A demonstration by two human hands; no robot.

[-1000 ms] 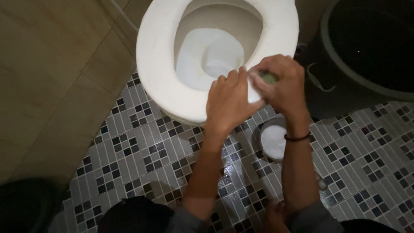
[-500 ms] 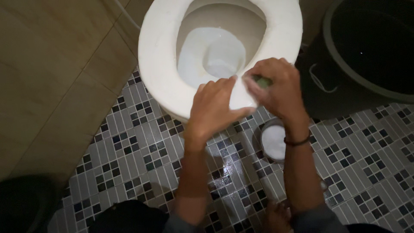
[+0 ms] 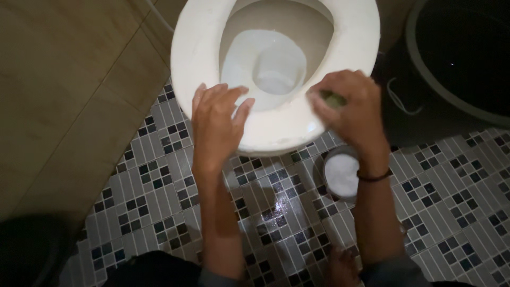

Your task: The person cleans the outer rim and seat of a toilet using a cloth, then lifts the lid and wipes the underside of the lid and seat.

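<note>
Right hand (image 3: 350, 109) grip closed on green sponge (image 3: 333, 99) (mostly hidden), left hand (image 3: 215, 125) spread flat, slid leftward along toilet seat (image 3: 186, 58).

no packages, labels, signs or screens anywhere in this shot, not in any corner of the frame

Green sponge (image 3: 333, 99) mostly hidden under right hand (image 3: 351, 109) fingers.
</note>
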